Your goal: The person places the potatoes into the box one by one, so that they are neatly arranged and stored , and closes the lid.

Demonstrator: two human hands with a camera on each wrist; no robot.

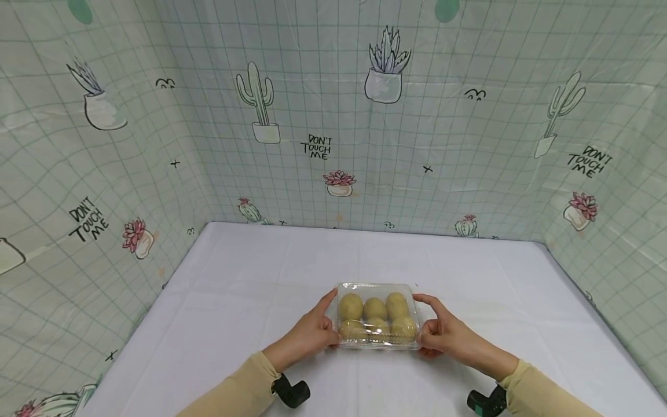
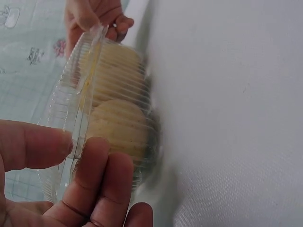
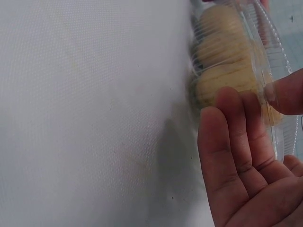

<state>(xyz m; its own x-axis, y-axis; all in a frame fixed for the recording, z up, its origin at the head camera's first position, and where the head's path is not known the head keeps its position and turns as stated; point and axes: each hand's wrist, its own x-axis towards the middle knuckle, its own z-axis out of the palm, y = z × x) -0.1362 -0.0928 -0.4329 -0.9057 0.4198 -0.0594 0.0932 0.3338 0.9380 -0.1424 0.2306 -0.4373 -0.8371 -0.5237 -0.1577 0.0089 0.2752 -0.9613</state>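
A clear plastic clamshell box (image 1: 379, 346) sits near the front middle of the white table, its lid down. Inside are several round yellowish food pieces (image 1: 374, 309) in two rows. My left hand (image 1: 312, 335) grips the box's left end, thumb at the rim and index finger reaching to the far corner. At the opposite end, my right hand (image 1: 449, 336) pinches the rim in much the same way. Close up in the left wrist view, the thumb and fingertips (image 2: 117, 172) press the ribbed side. The right wrist view has the right fingertips (image 3: 227, 101) against the box wall.
A white cloth covers the table (image 1: 250, 278). Curtains (image 1: 333, 104) printed with cacti and a grid surround it at the back and both sides. Black wrist devices (image 1: 293, 392) hang below both sleeves.
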